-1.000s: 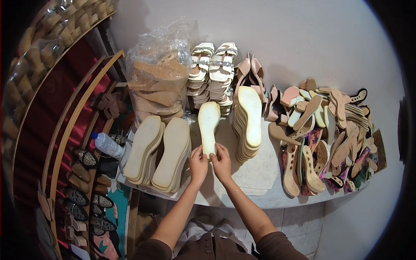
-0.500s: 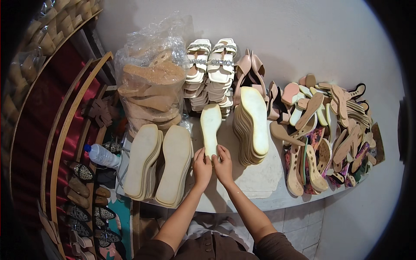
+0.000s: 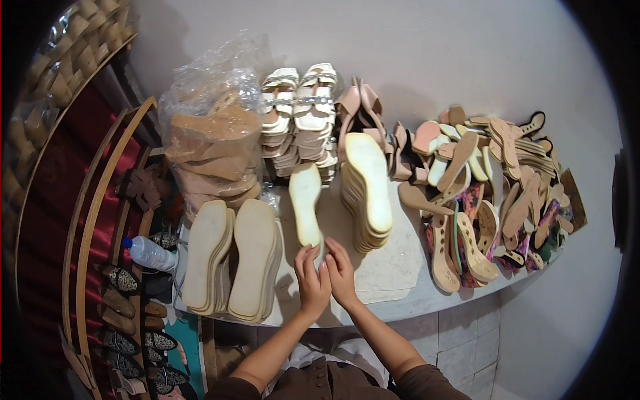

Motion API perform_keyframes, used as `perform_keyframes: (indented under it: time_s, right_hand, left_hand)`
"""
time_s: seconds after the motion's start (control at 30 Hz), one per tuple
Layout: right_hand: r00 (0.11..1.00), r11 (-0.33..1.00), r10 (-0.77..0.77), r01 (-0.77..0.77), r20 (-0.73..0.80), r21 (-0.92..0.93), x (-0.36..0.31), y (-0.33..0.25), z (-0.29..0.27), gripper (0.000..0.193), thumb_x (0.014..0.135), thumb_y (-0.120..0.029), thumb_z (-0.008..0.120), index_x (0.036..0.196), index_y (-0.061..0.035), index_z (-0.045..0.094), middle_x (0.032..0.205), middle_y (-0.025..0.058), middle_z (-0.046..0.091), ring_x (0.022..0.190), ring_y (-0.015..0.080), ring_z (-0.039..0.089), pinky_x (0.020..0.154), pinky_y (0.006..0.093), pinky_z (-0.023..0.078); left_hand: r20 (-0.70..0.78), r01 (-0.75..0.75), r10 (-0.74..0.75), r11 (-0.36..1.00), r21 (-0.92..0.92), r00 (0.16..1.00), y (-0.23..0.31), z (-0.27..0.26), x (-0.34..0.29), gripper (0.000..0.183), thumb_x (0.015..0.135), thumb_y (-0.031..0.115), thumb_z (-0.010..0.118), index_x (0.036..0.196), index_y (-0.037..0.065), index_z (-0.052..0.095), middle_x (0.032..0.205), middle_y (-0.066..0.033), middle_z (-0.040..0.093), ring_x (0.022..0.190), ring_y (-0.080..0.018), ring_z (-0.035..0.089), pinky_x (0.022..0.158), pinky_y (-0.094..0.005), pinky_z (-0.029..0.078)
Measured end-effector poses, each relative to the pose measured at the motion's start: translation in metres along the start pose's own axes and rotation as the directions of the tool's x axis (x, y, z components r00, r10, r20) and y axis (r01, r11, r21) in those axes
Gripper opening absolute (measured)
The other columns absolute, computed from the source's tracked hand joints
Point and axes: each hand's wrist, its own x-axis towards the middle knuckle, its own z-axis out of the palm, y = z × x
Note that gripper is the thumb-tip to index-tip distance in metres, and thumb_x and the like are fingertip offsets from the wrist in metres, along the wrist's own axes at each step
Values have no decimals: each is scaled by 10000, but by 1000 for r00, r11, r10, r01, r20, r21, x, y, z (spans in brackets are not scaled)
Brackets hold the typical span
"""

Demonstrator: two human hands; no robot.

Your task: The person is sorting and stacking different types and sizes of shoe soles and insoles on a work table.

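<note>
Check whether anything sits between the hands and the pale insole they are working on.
Nothing visible does: the left hand and the right hand both already grip the heel end of the pale insole, fingers directly on it.

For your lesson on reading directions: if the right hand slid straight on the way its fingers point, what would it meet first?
The right hand points away from the person, along the table. It already touches the heel end of the pale insole, so that comes first. Beyond it probably the stacked white sandals, though depth is unclear.
</note>
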Motion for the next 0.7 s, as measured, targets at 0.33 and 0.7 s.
perform_keyframes:
  time_s: [0.33,0.7]
  right_hand:
    - [984,984,168,-171,60,54,-31,17,-131,263,887,-52,421,1111,23,538,1005,106,599,898,136,553,785,245,442]
    - [988,961,-35,75,152,-266,86,20,-268,278,818,-40,469,1080,25,533,941,177,588,831,263,599,723,306,465]
  left_hand:
    - [310,-31,86,983,-180,947,50,80,-51,241,843,66,439,1055,-15,520,1068,-177,477,988,-321,489,867,-384,391]
    - [342,1,90,967,-256,935,102,225,19,152,824,57,474,943,-18,532,919,-162,537,871,-303,539,773,-344,434]
